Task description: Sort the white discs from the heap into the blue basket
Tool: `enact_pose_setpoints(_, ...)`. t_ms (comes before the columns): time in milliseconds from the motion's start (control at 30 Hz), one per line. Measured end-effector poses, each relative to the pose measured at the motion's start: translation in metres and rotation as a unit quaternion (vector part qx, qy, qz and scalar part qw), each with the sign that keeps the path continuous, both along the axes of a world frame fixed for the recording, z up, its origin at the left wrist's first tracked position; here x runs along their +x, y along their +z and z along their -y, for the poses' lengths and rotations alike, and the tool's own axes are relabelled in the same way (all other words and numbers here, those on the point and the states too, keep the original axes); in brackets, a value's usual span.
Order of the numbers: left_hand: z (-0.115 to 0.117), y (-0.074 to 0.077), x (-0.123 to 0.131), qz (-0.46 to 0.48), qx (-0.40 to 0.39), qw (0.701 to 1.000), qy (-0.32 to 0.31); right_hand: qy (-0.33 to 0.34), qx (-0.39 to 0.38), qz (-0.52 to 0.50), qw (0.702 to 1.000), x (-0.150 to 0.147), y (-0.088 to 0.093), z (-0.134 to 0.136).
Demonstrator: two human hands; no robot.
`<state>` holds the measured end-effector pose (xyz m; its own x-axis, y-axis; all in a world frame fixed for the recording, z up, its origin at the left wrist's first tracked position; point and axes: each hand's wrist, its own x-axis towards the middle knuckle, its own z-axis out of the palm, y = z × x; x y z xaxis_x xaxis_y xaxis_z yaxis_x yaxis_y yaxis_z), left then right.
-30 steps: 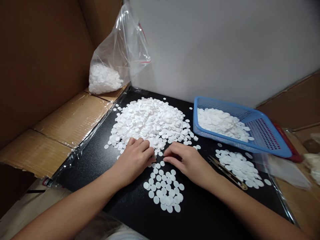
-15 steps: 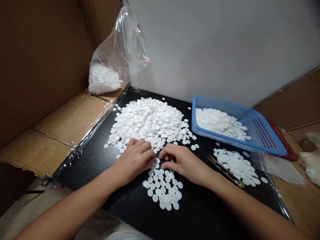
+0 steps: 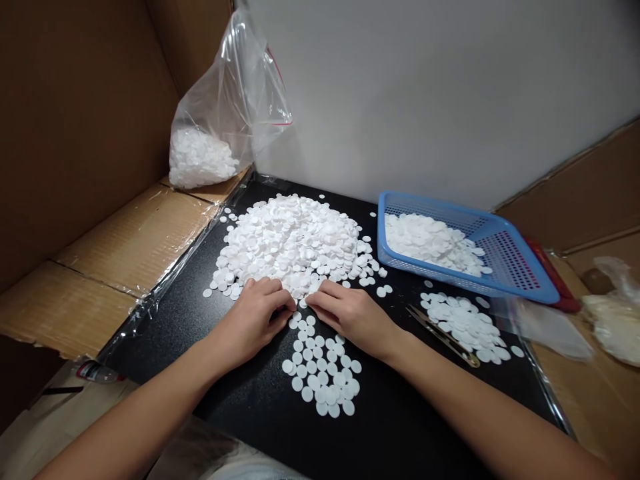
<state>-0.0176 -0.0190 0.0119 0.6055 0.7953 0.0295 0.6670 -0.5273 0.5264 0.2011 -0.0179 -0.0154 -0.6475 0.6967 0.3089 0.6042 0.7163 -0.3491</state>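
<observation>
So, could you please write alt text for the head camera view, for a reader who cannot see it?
A person's left hand and right hand rest fingertips together at the near edge of a large pile of white discs on a black tabletop. A small cluster of discs lies nearer; a blue basket of discs sits right.

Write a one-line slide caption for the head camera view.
Left hand and right hand meet at the near edge of a large pile of white discs on a black table.

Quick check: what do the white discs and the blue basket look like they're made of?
White discs: matte, thin, flat and opaque, probably pressed fibre or foam; the look leaves it open. Blue basket: likely moulded plastic, with a smooth, slightly glossy rim and a perforated grid floor.
</observation>
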Motion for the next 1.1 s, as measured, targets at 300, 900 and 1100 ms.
enact_pose_setpoints(300, 0.001, 0.008, -0.002, 0.009, -0.01, 0.999, -0.051, 0.007, 0.039, 0.05, 0.998, -0.002, 0.004, -0.001)
enact_pose_setpoints(900, -0.003, -0.007, 0.003, -0.042, 0.151, 0.987, 0.03, -0.136, -0.372, -0.042, 0.917, 0.008, 0.038, 0.007)
enact_pose_setpoints(1100, -0.003, -0.007, 0.006, -0.042, 0.154, 0.987, 0.019, -0.127, -0.242, -0.029, 0.962, 0.003, 0.034, 0.001)
